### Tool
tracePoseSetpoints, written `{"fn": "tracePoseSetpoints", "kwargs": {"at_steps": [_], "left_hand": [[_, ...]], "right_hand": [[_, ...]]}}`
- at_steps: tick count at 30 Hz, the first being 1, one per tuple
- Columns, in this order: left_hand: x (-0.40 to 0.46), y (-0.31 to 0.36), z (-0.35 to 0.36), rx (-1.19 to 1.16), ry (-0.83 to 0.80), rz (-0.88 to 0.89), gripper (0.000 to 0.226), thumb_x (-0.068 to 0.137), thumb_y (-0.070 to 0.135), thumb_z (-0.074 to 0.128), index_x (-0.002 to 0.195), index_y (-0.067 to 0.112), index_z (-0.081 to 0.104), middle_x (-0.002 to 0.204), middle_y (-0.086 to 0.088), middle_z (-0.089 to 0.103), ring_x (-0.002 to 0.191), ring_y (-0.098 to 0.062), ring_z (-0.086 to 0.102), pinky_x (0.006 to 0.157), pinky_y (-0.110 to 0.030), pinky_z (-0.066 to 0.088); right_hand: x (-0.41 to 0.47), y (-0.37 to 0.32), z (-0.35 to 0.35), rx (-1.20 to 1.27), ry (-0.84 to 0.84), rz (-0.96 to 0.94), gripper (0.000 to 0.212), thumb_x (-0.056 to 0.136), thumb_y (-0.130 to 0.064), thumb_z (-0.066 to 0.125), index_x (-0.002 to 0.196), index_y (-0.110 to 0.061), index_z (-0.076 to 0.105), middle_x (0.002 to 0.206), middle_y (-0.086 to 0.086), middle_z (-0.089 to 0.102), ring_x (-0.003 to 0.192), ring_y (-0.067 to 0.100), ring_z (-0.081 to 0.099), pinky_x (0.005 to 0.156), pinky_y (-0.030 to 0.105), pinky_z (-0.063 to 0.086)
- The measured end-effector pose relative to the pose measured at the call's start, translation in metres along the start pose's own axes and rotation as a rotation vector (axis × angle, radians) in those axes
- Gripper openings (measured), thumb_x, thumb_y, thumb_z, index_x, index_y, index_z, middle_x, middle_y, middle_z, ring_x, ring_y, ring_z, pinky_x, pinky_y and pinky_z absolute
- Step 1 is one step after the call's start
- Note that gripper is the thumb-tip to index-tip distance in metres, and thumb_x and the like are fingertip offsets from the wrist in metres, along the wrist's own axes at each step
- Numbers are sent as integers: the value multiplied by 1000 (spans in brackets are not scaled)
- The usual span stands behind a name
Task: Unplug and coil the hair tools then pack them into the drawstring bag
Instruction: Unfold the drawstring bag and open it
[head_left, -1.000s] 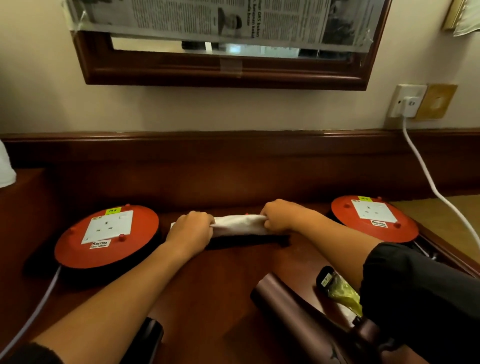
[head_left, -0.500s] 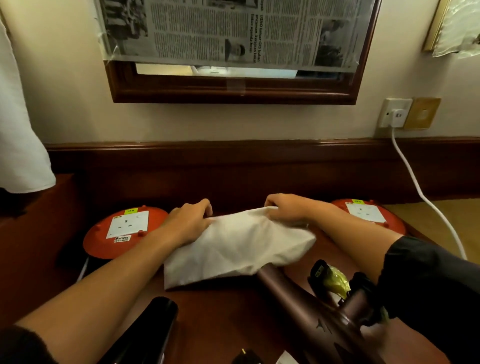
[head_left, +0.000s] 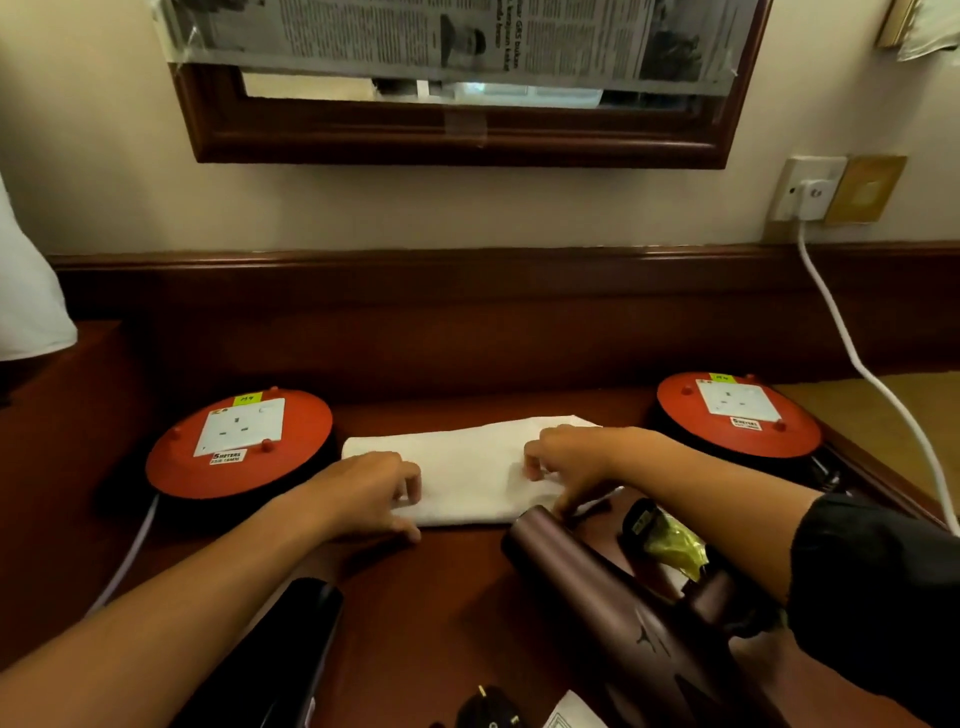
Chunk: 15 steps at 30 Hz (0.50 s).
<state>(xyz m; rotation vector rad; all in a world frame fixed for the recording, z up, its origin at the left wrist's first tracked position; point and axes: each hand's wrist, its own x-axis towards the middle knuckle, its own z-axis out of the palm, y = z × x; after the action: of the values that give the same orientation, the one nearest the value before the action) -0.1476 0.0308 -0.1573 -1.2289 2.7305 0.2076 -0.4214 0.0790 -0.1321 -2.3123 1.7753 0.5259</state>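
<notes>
The drawstring bag (head_left: 467, 467) lies flat on the worktop (head_left: 447, 597), a white folded strip between the two red extension reels. I have both hands on it. My left hand (head_left: 369, 493) rests on its near left part with fingers bent down onto the cloth, and my right hand (head_left: 566, 462) has fingertips pressed into its right part. Neither grip is closed round the fabric as far as I can see, so I read both as loose and pressing, probably to hold the bag down while I find its mouth.

The maroon hair tool (head_left: 613, 613) lies just beside the bag's near right corner, barrel pointing at it, handy for packing. A black hair tool (head_left: 291, 660) sits at the near left. A dark plug (head_left: 488, 709) lies loose at the bottom edge, so at least one tool seems unplugged. The left reel (head_left: 239, 441) and right reel (head_left: 737, 413) show empty sockets. A white cable (head_left: 852, 358) runs from the wall socket (head_left: 810, 192).
</notes>
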Motion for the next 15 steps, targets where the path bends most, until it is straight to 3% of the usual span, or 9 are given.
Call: {"fn": "tracePoseSetpoints", "kwargs": {"at_steps": [3,6,8,10,13,15], "left_hand": [[0,0,-6,20,29,20,5,91,38,63,90,33,64,100,10,69,89,-8,61,81,-30,53],[1,-1,-32,-15,-5,36,8,95,32,60,90,29,66,95,8,69,89,-10,63,81,-31,52],[8,-8,-53,-22,52,12,8,94,30,62,91,28,69,90,8,67,91,-12,65,82,-31,51],[17,-15,-71,-42,250,-54,7,91,30,64,91,28,71,86,7,63,96,-20,65,80,-35,51],[29,-14,-81,53,655,-240,27,91,36,65,117,29,63,110,-6,52,110,-28,48,89,-41,43],[33,-7,-76,104,710,-314,49,90,37,66,135,27,49,122,-9,47,114,-29,43,92,-40,40]], "right_hand": [[4,1,-3,-52,16,-6,12,80,-22,69,78,-21,57,76,-1,56,73,22,51,69,37,45],[-2,3,-27,44,-52,21,16,80,-16,64,65,-20,57,66,-3,55,63,18,48,60,35,41],[-4,11,-49,96,-10,33,10,81,-18,63,74,-21,67,73,-2,64,68,17,56,64,36,48],[-1,18,-68,131,140,84,13,83,-20,61,87,-22,73,86,1,71,80,20,64,75,40,54],[9,23,-80,96,548,227,23,92,-21,57,112,-23,69,111,5,67,103,27,62,86,43,52],[14,17,-79,63,779,278,30,96,-23,57,126,-23,60,124,6,60,113,28,56,91,44,48]]}}
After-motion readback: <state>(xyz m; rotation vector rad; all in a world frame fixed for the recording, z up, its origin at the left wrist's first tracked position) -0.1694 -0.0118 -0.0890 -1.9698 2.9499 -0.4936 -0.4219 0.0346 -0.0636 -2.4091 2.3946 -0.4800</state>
